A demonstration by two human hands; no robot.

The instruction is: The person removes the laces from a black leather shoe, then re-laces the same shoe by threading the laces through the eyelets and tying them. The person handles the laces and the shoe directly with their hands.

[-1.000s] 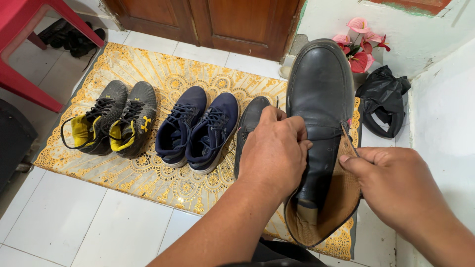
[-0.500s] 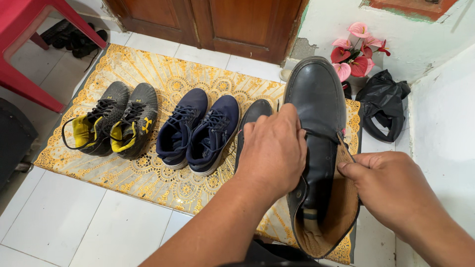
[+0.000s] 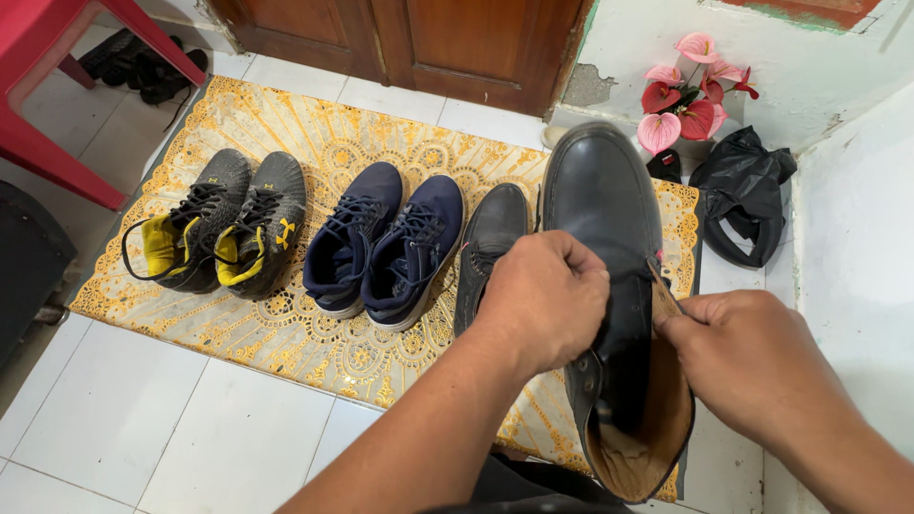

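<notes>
I hold a black leather boot point(image 3: 605, 205) with a tan lining above the right end of a gold patterned mat point(image 3: 314, 138). My left hand point(image 3: 543, 300) grips the boot's left side by the lace area. My right hand point(image 3: 747, 357) pinches the right edge of its opening and pulls it wide. The matching black boot point(image 3: 490, 238) lies on the mat just left of the held one, partly behind my left hand.
A navy pair of sneakers point(image 3: 386, 243) and a grey-and-yellow pair point(image 3: 214, 224) sit in a row on the mat. A red plastic chair point(image 3: 48, 86) stands at left, a wooden door point(image 3: 419, 38) behind, pink flowers point(image 3: 690, 95) and a black bag point(image 3: 738, 195) at right.
The boot has come down and toward me, its toe lower in view. My left hand has slid lower on it and closed tighter; my right hand still holds the opening's edge.
</notes>
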